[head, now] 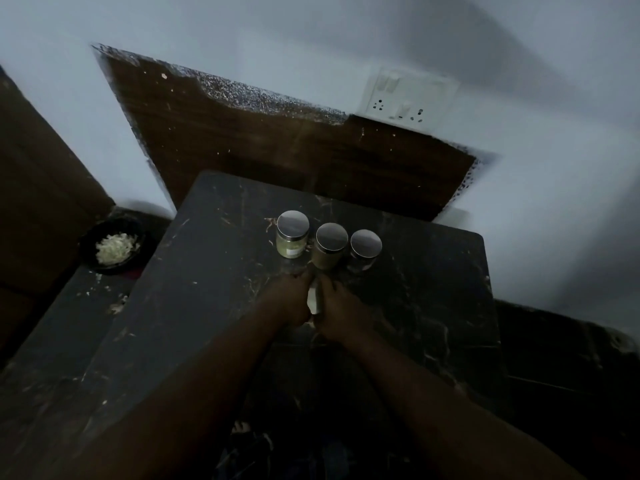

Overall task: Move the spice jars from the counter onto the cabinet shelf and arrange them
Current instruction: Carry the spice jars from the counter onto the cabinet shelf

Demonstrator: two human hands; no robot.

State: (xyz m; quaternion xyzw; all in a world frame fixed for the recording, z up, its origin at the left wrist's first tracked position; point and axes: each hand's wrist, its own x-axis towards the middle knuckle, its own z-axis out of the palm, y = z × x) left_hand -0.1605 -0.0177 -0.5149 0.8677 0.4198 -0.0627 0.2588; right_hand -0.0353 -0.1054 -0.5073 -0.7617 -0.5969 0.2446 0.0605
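Three spice jars with round metal lids stand in a row on the dark marble shelf top (pixel 433 289): a pale yellow one (pixel 292 235) at the left, a tan one (pixel 329 245) in the middle and a dark one (pixel 365 249) at the right. Just in front of them, my left hand (pixel 289 299) and my right hand (pixel 341 311) close together around a fourth, pale jar (pixel 314 299), which shows only as a light strip between them. The picture is dim.
A black bowl (pixel 114 245) with pale shredded food sits on the lower counter (pixel 52 358) at the left. A brown wooden panel (pixel 277 150) backs the shelf, with a white socket plate (pixel 408 95) on the wall above it. A brown cabinet side (pixel 38 188) rises at far left.
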